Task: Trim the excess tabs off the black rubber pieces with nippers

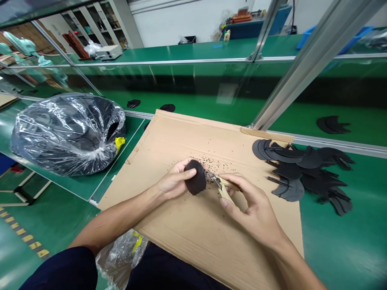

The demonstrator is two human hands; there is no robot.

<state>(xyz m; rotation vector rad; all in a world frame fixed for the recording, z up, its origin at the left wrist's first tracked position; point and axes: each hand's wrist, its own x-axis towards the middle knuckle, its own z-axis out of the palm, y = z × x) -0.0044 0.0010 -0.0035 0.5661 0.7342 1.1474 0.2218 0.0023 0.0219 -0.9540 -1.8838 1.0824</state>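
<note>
My left hand (173, 181) is closed around a stack of round black plastic pieces (196, 177), held on edge above a sheet of brown cardboard (193, 237). My right hand (252, 205) grips a small pair of cutters with cream handles (222, 186). Their metal tip touches the right side of the black stack. Tiny black trimmings (211, 161) lie scattered on the cardboard just beyond my hands.
A pile of flat black fan-shaped parts (305, 171) lies right of the cardboard on the green bench (347, 241). A clear plastic bag of black parts (68, 133) sits at left. A slanted metal post (302, 68) rises at right. A few loose black pieces (332, 125) lie farther back.
</note>
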